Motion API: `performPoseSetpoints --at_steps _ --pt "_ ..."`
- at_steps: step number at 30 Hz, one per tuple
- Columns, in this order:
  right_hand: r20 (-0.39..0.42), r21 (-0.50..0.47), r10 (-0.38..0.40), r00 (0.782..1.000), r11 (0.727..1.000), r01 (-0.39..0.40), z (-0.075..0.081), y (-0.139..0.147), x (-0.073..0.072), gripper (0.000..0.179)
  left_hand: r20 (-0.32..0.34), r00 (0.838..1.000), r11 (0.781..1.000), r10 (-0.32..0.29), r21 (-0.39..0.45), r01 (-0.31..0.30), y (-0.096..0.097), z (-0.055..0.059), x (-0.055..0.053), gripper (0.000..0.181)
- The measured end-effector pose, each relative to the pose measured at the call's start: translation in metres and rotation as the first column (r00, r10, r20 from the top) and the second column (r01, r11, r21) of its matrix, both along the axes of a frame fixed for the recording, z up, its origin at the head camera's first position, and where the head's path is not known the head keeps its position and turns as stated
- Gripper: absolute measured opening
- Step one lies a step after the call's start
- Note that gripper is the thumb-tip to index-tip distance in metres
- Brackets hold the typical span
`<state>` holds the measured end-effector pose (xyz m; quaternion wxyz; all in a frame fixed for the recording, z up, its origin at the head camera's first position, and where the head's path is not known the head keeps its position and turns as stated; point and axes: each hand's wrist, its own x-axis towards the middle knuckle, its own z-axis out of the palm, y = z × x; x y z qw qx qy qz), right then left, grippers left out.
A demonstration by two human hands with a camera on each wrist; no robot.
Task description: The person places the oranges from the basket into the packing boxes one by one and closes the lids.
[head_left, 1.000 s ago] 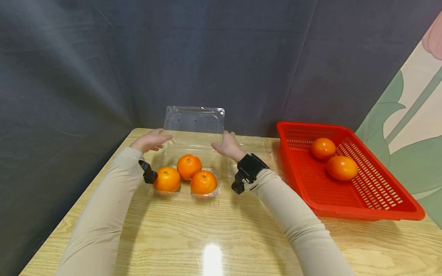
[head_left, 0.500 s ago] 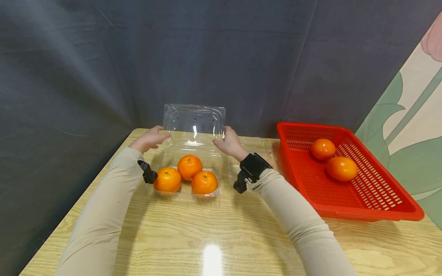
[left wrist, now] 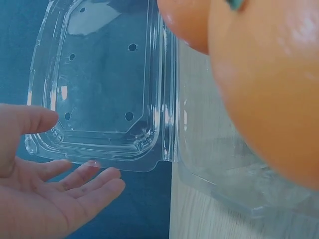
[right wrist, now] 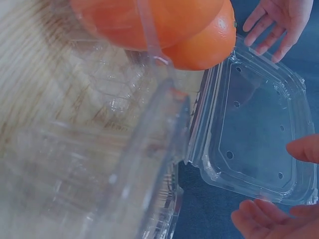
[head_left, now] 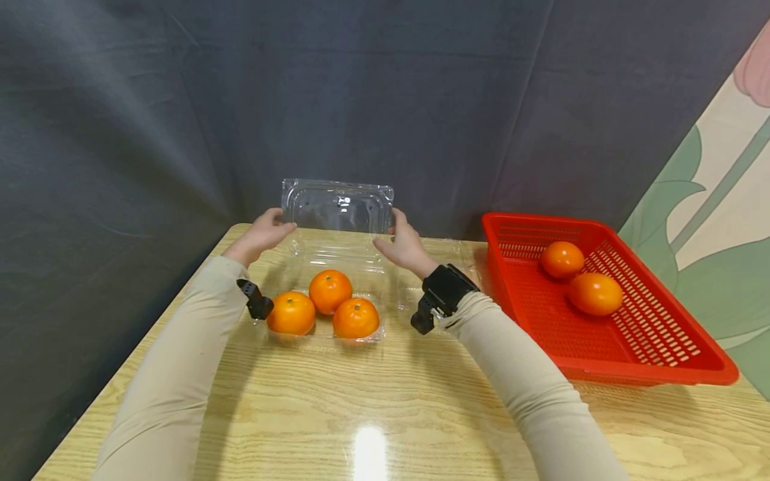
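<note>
A clear plastic clamshell box (head_left: 325,336) holds three oranges (head_left: 330,292) in its base. Its lid (head_left: 337,210) stands raised at the back, with small round holes visible in the left wrist view. At the lid's left edge is my left hand (head_left: 263,234), fingers extended and fingertips by the rim; the thumb (left wrist: 40,119) overlaps the lid from the front. My right hand (head_left: 407,247) is at the opposite edge, thumb on the near side and fingers loosely bent along the rim. Whether the thumbs press on the plastic is hard to tell.
Right of the box lies more clear plastic packaging (head_left: 448,250), partly behind the right hand. A red basket (head_left: 523,300) with two more oranges (head_left: 595,294) stands on the right of the wooden table (head_left: 301,414). A dark curtain (head_left: 361,100) hangs behind.
The lid has tilted a little, and its top edge sits slightly higher. Both hands have moved slightly up along its sides. The oranges and the basket stay put.
</note>
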<state>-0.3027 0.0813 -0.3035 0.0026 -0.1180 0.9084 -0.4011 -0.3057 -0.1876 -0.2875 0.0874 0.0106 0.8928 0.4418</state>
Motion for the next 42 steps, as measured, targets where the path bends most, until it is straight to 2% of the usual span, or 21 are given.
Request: performPoseSetpoints --at_steps 8,18,25,35,42 --pt "-0.044 -0.077 -0.016 0.999 0.997 0.013 0.005 -0.001 -0.001 0.073 -0.062 0.997 0.999 0.052 0.008 -0.051 0.000 0.003 0.000 0.069" --pt "-0.055 -0.052 0.006 0.998 0.999 -0.008 0.012 0.000 0.005 0.079 -0.133 0.988 0.996 0.082 0.035 -0.078 0.000 0.006 0.005 0.072" --pt "-0.083 -0.026 0.011 0.997 1.000 -0.013 0.019 0.004 0.009 0.072 -0.196 0.977 0.997 0.079 0.034 -0.073 -0.002 0.011 0.012 0.068" --pt "-0.088 -0.022 0.034 0.996 0.999 -0.036 0.026 0.008 0.015 0.063 -0.212 0.974 0.997 0.076 0.023 -0.073 -0.006 0.015 0.018 0.065" --pt "-0.096 -0.024 0.071 0.993 0.997 -0.073 0.029 0.008 0.021 0.071 -0.218 0.974 0.998 0.062 0.020 -0.059 -0.007 0.019 0.023 0.066"
